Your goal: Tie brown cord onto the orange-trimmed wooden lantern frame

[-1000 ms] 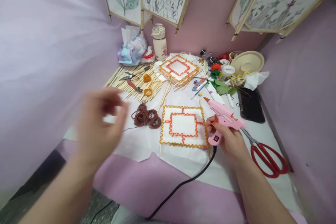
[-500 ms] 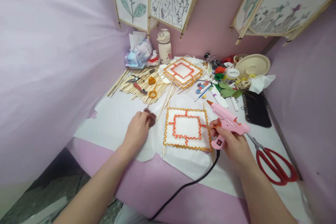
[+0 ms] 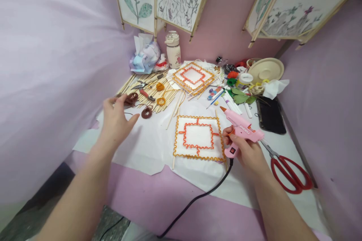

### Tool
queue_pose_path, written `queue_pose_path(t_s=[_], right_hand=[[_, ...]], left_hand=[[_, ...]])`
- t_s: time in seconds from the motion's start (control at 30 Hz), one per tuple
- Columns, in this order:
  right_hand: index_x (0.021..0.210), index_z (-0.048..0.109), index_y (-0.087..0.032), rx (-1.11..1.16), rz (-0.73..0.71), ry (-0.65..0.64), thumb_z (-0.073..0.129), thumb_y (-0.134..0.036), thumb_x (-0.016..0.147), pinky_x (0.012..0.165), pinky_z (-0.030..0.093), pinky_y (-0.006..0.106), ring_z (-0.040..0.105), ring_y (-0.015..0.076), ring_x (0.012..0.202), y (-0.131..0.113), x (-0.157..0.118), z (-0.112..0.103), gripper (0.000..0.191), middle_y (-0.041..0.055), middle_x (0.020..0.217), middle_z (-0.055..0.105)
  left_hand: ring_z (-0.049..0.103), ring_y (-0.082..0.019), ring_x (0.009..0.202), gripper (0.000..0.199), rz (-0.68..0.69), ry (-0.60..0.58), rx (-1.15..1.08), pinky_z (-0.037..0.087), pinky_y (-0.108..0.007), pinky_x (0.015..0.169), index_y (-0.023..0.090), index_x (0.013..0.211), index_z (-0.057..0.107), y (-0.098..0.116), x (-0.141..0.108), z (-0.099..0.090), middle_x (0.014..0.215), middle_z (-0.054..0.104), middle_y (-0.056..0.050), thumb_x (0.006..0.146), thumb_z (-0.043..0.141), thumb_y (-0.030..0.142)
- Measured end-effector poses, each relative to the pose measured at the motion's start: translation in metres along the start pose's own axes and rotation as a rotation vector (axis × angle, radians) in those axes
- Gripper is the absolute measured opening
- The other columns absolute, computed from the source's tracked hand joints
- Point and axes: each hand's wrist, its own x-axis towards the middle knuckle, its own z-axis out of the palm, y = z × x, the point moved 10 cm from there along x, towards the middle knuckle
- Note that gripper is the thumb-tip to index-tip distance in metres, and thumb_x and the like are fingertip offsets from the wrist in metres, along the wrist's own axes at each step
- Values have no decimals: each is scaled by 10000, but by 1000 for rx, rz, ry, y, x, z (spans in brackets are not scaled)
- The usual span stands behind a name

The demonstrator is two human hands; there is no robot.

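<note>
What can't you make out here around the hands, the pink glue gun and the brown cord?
Head view only:
- Pink plastic glue gun: its grip is covered by the right hand.
- Its black cable runs off the bottom edge; the plug is unseen.
- Dark brown cord coil: partly behind the left hand, so the grip is unclear.
- Red-handled scissors: blade tips are behind the gun.

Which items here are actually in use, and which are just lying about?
In use: pink glue gun in right hand; brown cord coil at left hand; orange-trimmed white square panel.
Lying about: red-handled scissors; black phone; bamboo sticks.
</note>
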Motion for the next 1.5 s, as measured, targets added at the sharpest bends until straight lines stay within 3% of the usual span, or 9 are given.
queue_pose_path(t_s=[0.13,0.27,0.37,0.5,0.67,0.83,1.03,1.33,1.5], right_hand=[[893,624,-187,12,19,-4,640,-409,752,618,446,299,568,184,721,5,1,2,262,59,836,629],[861,620,-191,-38,9,-16,681,-393,730,619,450,286,572,192,773,3,1,6,248,65,896,639],[879,615,-200,-95,15,-104,700,-379,742,616,450,271,561,179,780,1,-3,17,241,53,898,629],[934,598,-223,-121,42,-229,689,-389,777,606,451,270,545,154,729,5,-11,35,246,27,874,611],[1001,588,-236,-121,77,-205,692,-406,778,608,450,267,552,156,765,15,-17,41,300,23,924,601],[978,589,-214,-87,75,-176,717,-418,750,602,451,269,554,154,732,11,-18,45,332,25,876,599],[865,593,-200,-186,31,-168,656,-416,792,692,465,299,572,162,744,2,-19,46,237,21,834,612],[817,608,-203,-281,29,-146,631,-440,793,640,448,286,538,155,689,4,-20,42,239,13,770,585],[836,612,-216,-285,54,-157,633,-453,792,598,441,269,517,148,664,12,-19,37,241,8,769,578]], left_hand=[[528,-192,830,302,-29,-12,-274,444,-373,802,200,1158,552,50,-27,19,1021,538,-78,859,506,206],[528,-154,785,224,-100,-257,-684,444,-311,739,200,1099,562,111,-53,63,983,574,-56,895,479,239],[545,-169,863,214,-172,-427,-983,455,-300,761,187,1067,561,140,-72,95,957,585,-63,878,528,279],[522,-159,818,345,-252,-498,-1203,452,-298,735,176,1124,553,146,-88,123,994,570,-86,919,459,437],[510,-163,775,500,-276,-555,-1223,455,-318,717,179,1163,532,141,-104,142,995,559,-100,933,317,568],[527,-169,838,403,-175,-668,-1229,459,-318,758,197,1205,498,159,-115,138,1044,550,-89,945,396,487],[535,-195,1003,293,-25,-689,-1210,469,-323,842,200,1203,465,177,-118,123,1101,542,-101,955,429,353],[548,-192,877,166,274,-485,-661,463,-324,772,187,1075,530,175,-111,110,939,582,-79,932,468,246],[554,-169,777,144,371,-348,-517,451,-292,698,170,1011,564,176,-109,100,832,594,-54,949,450,234]])
